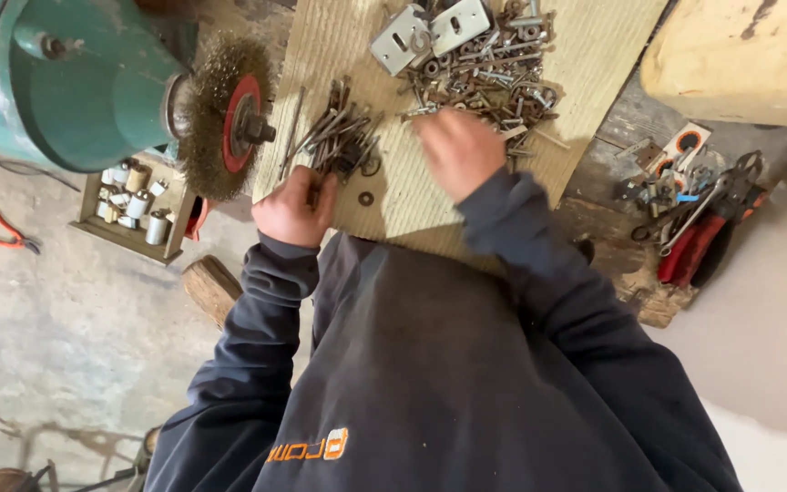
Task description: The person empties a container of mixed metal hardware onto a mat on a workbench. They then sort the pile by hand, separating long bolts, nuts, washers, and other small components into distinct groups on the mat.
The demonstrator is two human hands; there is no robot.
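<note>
My left hand (291, 210) is closed in a fist at the near edge of a beige ribbed board (585, 55). It grips a rusty bolt that sticks out toward a small heap of rusty bolts and nails (339, 137). My right hand (457, 150) is blurred. It lies palm down with fingers curled at the near edge of a larger pile of mixed screws, bolts and washers (489, 77). Two flat grey metal plates (430, 32) lie on top of that pile. A single washer (366, 198) lies on the board between my hands.
A teal bench grinder (66, 82) with a round wire brush wheel (225, 114) stands just left of my left hand. Pliers and red-handled tools (694, 210) lie at the right. A wooden tray of small cylinders (134, 205) and red pliers (6, 239) are below left.
</note>
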